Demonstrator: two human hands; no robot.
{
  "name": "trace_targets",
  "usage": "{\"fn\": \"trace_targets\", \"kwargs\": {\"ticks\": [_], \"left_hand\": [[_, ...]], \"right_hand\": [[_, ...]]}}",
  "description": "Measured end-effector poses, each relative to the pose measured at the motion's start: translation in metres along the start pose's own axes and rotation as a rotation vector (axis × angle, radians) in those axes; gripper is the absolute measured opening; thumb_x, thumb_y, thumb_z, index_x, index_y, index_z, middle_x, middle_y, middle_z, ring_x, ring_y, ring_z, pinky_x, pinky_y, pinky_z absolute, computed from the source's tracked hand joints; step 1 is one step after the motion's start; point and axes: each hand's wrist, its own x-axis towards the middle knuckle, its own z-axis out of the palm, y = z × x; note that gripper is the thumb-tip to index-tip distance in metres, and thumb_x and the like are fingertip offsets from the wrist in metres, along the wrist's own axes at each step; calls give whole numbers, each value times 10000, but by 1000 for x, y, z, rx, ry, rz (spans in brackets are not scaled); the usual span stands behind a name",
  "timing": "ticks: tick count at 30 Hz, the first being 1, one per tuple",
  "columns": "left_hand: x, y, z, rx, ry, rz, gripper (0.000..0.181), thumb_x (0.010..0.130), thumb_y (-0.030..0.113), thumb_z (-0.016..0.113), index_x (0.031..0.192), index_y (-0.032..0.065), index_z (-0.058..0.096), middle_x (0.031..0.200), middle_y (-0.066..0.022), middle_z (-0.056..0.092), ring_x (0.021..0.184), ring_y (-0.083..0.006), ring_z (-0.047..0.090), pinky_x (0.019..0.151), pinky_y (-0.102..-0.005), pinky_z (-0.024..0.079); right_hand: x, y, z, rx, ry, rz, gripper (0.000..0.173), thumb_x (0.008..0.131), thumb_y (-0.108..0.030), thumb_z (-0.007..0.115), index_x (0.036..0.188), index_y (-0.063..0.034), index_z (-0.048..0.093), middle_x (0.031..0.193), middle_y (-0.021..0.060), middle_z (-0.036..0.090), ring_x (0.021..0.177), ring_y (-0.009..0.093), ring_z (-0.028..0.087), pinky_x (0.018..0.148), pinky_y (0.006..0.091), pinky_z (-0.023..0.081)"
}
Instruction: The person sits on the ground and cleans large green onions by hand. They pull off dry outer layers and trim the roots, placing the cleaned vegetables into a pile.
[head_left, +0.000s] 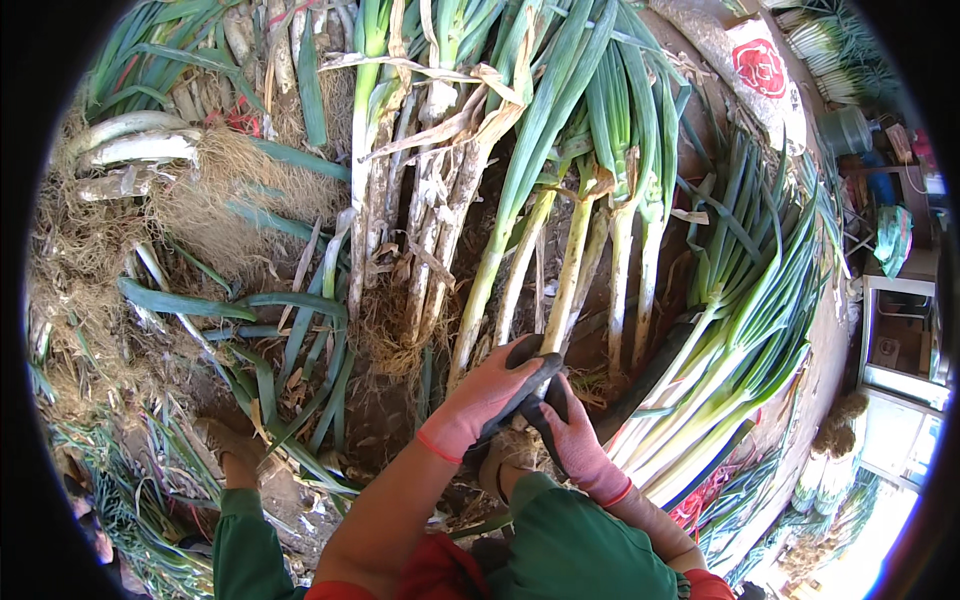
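My left hand (480, 397), in a pink glove with a dark palm, closes around the white shank of a large Welsh onion (568, 300). Just below, my right hand (577, 439) in a matching glove grips the same onion near its root end (521, 444). The onion's green leaves point away from me. Its lower end is partly hidden by my fingers. More onions with pale shanks (621, 277) lie beside it on the right. To the left are soil-covered onions (420, 255) with dry leaves and brown roots.
A bundle of clean onions (712, 382) rests at the right, by a dark curved band (649, 371). Rooted onions (142, 146) and loose leaves (300, 367) cover the ground at left. A printed sack (757, 67) lies far right, near a plastic water jug (846, 131).
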Motion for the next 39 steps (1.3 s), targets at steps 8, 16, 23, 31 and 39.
{"fn": "trace_targets", "kwargs": {"ticks": [8, 16, 23, 31, 39], "left_hand": [[-93, 35, -4, 545, 204, -40, 368, 893, 65, 469, 1255, 3, 450, 939, -114, 623, 850, -159, 609, 749, -282, 486], [-155, -4, 30, 602, 157, 34, 501, 856, 56, 506, 1326, -3, 343, 1069, -149, 570, 965, -185, 560, 857, -306, 442], [-111, -49, -4, 888, 368, 251, 370, 866, 156, 540, 1213, 42, 485, 1173, -172, 536, 1100, -284, 523, 918, -371, 423], [0, -78, -13, 1746, 621, -48, 645, 732, 333, 680, 1257, 62, 419, 1110, -106, 527, 993, -286, 552, 829, -417, 430], [3, -80, -27, 1535, 691, -31, 568, 696, 292, 694, 1168, 73, 467, 1066, -131, 558, 986, -304, 559, 827, -428, 428]], "right_hand": [[41, -7, -37, 379, -328, -45, 451, 945, -300, 454, 1290, -13, 409, 1088, 125, 603, 972, 212, 594, 842, 297, 466], [46, -39, -10, 852, -329, 60, 462, 919, -340, 494, 1249, -23, 432, 1044, 124, 583, 936, 236, 581, 832, 354, 471], [64, -19, -27, 758, -86, 203, 181, 885, -181, 521, 977, -26, 540, 771, 71, 549, 649, 162, 550, 607, 273, 472], [61, 2, -7, 455, 6, 55, 195, 856, -64, 530, 1019, 42, 546, 937, 116, 545, 898, 214, 594, 809, 302, 509], [80, 26, -7, 527, 15, 11, 215, 794, -2, 572, 1009, 7, 579, 986, 81, 514, 926, 184, 560, 782, 287, 498]]}}
